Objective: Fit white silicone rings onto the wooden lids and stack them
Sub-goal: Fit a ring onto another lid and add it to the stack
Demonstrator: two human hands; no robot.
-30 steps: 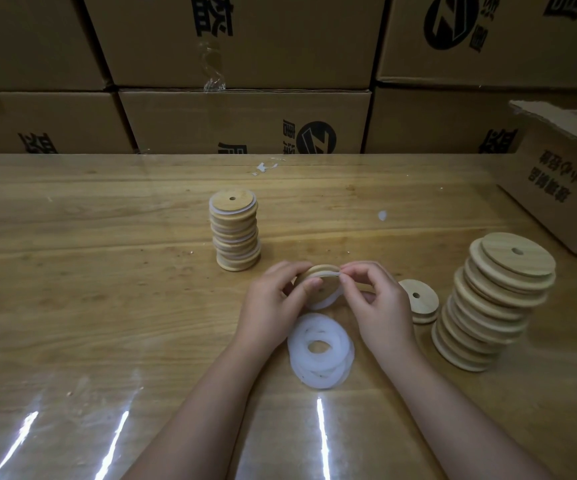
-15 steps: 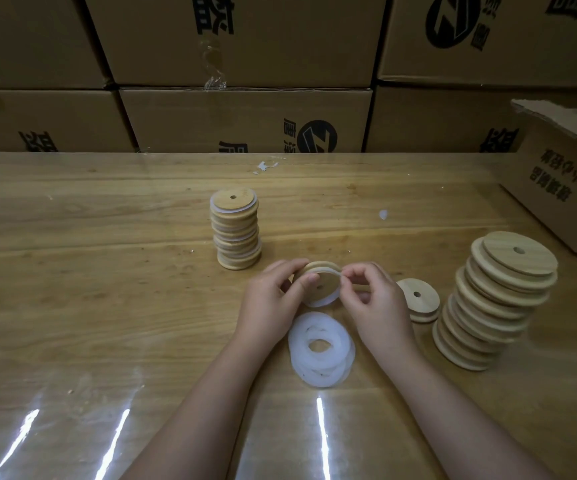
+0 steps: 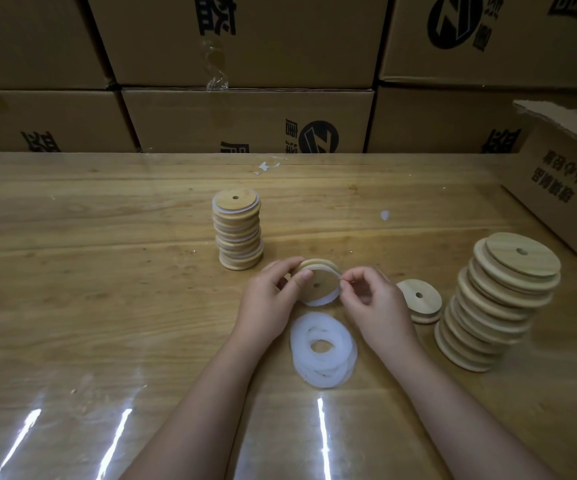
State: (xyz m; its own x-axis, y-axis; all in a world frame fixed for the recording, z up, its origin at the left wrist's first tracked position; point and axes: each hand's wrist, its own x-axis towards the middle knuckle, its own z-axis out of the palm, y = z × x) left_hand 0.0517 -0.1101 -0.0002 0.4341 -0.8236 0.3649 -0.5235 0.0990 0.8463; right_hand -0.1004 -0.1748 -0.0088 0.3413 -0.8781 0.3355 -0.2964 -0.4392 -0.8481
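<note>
Wooden lid (image 3: 318, 284) between left hand (image 3: 269, 303), right hand (image 3: 377, 304)

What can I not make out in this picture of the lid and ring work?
Head view: whether the white ring sits all round the held lid; the left hand and right hand cover its sides.
Head view: the count in the pile of rings; they overlap and are translucent.
Head view: the inside of the open carton; the right edge cuts it off.
</note>
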